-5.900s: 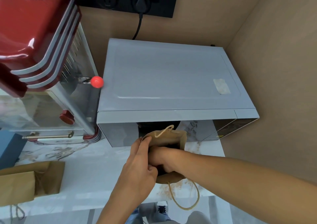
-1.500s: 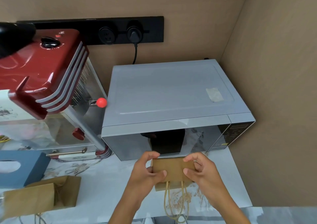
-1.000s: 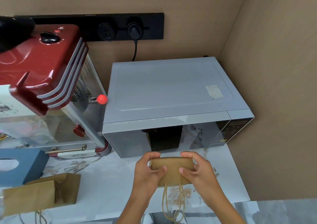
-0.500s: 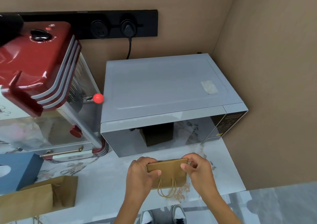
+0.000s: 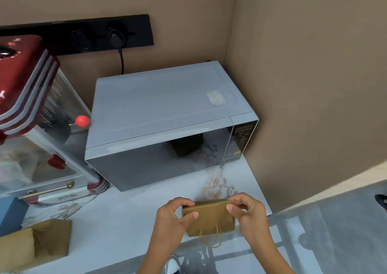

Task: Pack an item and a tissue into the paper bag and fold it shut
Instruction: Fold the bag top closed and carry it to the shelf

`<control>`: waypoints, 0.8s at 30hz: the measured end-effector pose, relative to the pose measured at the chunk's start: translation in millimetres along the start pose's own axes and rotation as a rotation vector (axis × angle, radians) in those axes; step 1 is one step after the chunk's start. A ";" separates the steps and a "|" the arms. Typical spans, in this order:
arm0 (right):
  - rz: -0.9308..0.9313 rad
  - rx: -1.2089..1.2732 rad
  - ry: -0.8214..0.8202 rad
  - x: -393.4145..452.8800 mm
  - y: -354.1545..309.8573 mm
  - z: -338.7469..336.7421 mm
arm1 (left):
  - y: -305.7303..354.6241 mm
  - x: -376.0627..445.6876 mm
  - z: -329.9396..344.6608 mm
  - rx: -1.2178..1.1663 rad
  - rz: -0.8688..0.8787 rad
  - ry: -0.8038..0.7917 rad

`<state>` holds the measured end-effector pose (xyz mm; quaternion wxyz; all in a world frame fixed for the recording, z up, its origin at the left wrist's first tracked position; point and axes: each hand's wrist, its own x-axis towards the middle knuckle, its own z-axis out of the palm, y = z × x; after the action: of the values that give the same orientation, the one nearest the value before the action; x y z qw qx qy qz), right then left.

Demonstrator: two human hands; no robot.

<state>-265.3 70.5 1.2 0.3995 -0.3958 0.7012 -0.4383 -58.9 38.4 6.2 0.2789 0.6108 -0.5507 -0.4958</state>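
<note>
We held the bag (image 5: 210,218) between both hands at the near edge of the bench (image 5: 117,227), at about 6 o'clock in the view, in front of the microwave (image 5: 165,114). Our left hand (image 5: 170,221) was clamped on the bag's left end, thumb across the front face and fingers behind. Our right hand (image 5: 249,213) pinched the top right corner, thumb in front, fingers curled over the folded top edge. The bag's top looked folded over flat, and its cord handles (image 5: 211,239) hung down below it past the bench edge. What was inside it could not be seen. At 8 o'clock a second paper bag (image 5: 35,246) lay on its side on the bench, well apart from ours. A red machine (image 5: 25,80) stood at 10 o'clock, just beside the microwave, and a blue box (image 5: 11,213) sat at 9 o'clock.
</note>
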 end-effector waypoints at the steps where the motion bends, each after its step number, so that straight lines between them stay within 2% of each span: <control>1: -0.008 0.010 0.002 -1.3 4.5 -13.1 | 3.9 -5.4 9.9 0.002 0.018 -0.015; 4: -0.021 0.041 -0.001 -3.7 19.4 -61.7 | 16.2 -23.1 47.3 0.013 0.045 -0.039; 9: 0.000 0.072 -0.011 -7.4 52.5 -156.9 | 39.2 -53.8 133.4 -0.034 -0.013 -0.003; 14: 0.023 0.085 0.075 -7.5 80.5 -241.9 | 70.1 -67.3 219.4 -0.035 -0.022 -0.030; 24: 0.018 0.168 0.085 76.9 106.4 -352.9 | 134.4 -27.8 337.3 -0.076 0.077 -0.028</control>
<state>-635.6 138.4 -9.5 0.4050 -0.3355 0.6818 -0.5085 -417.3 102.1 14.7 0.3128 0.5712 -0.5585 -0.5138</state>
